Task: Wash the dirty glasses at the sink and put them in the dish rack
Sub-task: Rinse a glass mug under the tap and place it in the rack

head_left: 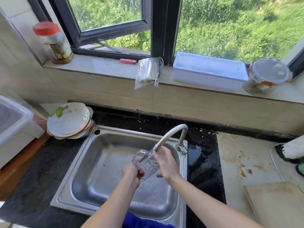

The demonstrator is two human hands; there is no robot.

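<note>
Person is standing at sink [92,162], both bare arms reaching in over basin. Glass mug [148,163] is being held above basin, tilted, mouth end lying up against tip of faucet [174,132] spout, handle pointing up and to the left. L hand [132,172] is gripping the base end, fingers curling tight round it. R hand [167,163] is lying along the mug's right side, fingers mostly straight and stretching up toward the spout, thumb sticking out lower down; palm is pressing on the glass, not clamping it. Water seems to be splashing round mug and wetting basin floor, but stream itself is hard to make out. Stack of dirty plates [69,120] is sitting at sink's back-left corner, top plate tilting, w/ a green leaf scrap [60,111] on it. White bin [14,122] is standing further left. Dark counter [204,162] right of sink is looking wet near faucet base. Wooden board [279,206] is lying at far right. On windowsill [102,65]: red-lidded jar [52,43], pink lighter [128,61], plastic bag of sticks [148,71] hanging over the edge, white tray [209,69], clear lidded tub [268,74].
</note>
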